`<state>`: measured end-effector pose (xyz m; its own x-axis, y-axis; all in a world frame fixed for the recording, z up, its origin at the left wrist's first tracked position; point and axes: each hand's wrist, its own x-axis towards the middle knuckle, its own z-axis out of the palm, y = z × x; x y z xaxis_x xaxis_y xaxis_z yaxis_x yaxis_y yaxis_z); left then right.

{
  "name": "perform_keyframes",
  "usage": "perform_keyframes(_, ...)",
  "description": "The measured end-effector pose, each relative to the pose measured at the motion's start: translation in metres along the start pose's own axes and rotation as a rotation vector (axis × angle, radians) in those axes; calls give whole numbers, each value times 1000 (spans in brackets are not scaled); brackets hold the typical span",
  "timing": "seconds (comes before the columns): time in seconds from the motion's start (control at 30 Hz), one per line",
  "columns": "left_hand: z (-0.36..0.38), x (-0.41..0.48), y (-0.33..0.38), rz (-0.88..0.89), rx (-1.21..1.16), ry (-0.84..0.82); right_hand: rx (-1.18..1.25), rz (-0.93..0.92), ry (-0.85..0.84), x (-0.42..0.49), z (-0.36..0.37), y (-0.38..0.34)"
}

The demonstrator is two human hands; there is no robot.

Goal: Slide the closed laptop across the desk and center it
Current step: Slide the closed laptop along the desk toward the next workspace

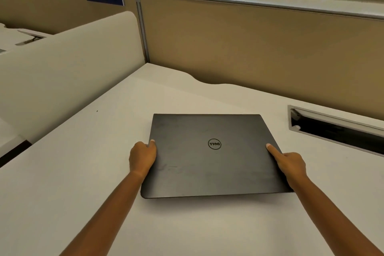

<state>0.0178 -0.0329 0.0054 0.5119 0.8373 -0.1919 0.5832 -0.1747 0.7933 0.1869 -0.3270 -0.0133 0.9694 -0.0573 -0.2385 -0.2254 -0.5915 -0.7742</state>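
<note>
The closed Dell laptop [212,156] lies flat on the white bench [83,172], roughly mid-surface, left of the cable slot [336,129]. The left hand [143,157] curls its grip over the left edge, thumb on the lid; the right hand [291,164] clasps the right edge, index finger laid along the lid. It looks stiff, moderately heavy, with a smooth matte lid. Holding both side edges, low and even, should slide it without twisting or scuffing.

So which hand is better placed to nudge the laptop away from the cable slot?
Probably the right hand: it grips the laptop edge facing the cable slot, so it can push leftward. The left hand could only pull.
</note>
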Motion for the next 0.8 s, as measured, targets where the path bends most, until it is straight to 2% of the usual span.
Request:
perform_keyframes(0.57, 124, -132, 73, 100, 33, -324, -30, 184, 245, -1, -193, 113)
perform_keyframes(0.8, 169, -174, 86, 101, 58, -406, -63, 220, 286, 1, -245, 155)
